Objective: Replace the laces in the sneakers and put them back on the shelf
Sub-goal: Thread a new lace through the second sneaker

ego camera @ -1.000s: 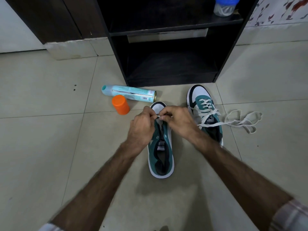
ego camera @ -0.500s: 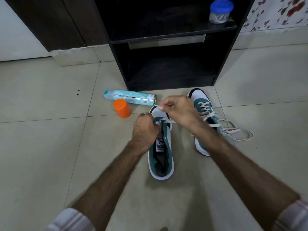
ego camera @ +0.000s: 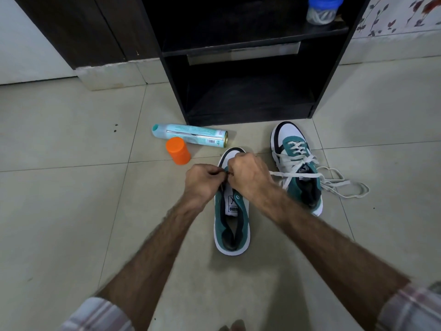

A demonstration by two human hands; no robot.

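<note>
A green and white sneaker (ego camera: 232, 220) lies on the floor tiles in front of me, toe pointing away, with its tongue bare. My left hand (ego camera: 202, 180) pinches the sneaker's eyelet edge near the toe. My right hand (ego camera: 248, 175) is curled right beside it and grips a white lace (ego camera: 294, 174). This lace stretches rightward over the second sneaker (ego camera: 297, 161). That one stands further right, loosely laced, with loose lace loops (ego camera: 346, 186) on the floor beside it. My hands hide the front eyelets of the near sneaker.
A dark shelf unit (ego camera: 238, 113) stands just beyond the sneakers, its lowest bay open. A blue-lidded jar (ego camera: 322, 9) sits on the shelf above. A teal spray can (ego camera: 191, 134) lies on the floor beside an orange cap (ego camera: 178, 151), left of the sneaker's toe.
My right hand, which had lifted away pulling the lace, has come back down next to my left hand at the sneaker's front. The lace now runs taut to the right.
</note>
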